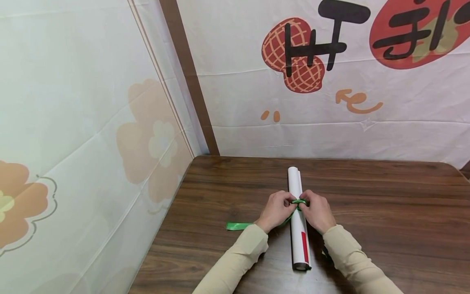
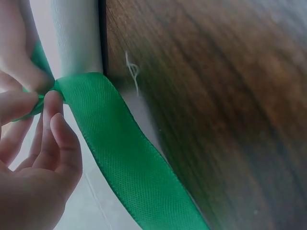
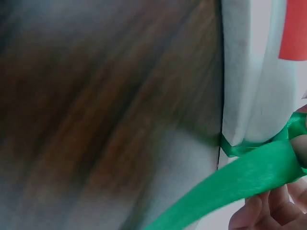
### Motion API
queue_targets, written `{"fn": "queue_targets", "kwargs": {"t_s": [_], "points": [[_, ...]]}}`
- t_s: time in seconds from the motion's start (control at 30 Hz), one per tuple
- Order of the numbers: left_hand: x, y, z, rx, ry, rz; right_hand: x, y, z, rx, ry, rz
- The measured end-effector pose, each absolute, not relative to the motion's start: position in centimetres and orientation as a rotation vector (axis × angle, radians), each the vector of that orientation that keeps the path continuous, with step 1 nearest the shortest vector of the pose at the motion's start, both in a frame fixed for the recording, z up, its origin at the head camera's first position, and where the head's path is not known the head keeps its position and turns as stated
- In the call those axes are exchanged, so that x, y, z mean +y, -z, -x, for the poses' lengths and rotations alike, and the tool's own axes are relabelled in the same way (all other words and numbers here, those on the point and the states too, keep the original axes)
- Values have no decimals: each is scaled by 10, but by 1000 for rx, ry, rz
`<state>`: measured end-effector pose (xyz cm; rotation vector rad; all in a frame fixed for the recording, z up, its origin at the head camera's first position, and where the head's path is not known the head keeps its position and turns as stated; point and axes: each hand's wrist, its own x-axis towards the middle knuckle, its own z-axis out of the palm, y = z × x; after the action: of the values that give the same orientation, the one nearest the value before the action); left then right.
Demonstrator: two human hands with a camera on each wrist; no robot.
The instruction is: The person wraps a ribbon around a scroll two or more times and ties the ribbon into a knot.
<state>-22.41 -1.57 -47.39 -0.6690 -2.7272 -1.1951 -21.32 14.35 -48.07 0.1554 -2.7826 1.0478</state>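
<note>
A white paper roll point(image 1: 298, 228) with a red patch near its close end lies lengthwise on the table. Green ribbon point(image 1: 299, 201) wraps around its middle, where both hands meet. My left hand point(image 1: 277, 210) pinches the ribbon between thumb and fingertips just over the roll; in the left wrist view a wide length of ribbon point(image 2: 112, 139) trails past those fingers. From the other side my right hand point(image 1: 318, 212) pinches the ribbon too, and a tail of ribbon point(image 3: 230, 184) crosses its fingers in the right wrist view. Fingertips of the two hands nearly touch at the crossing.
The dark wooden table point(image 1: 220, 188) reaches back to a printed cloth wall point(image 1: 242, 139), with a second cloth wall point(image 1: 92, 163) along its left side. One flat ribbon end point(image 1: 238, 226) lies left of the left wrist. A small white thread point(image 2: 132, 72) shows beside the roll.
</note>
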Motion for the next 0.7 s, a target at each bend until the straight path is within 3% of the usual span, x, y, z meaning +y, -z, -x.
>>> {"fn": "queue_targets", "kwargs": {"t_s": [0.7], "points": [[-17,474,225,-2713,1203,669,141,484,215,-2703,-1163,-212]]}}
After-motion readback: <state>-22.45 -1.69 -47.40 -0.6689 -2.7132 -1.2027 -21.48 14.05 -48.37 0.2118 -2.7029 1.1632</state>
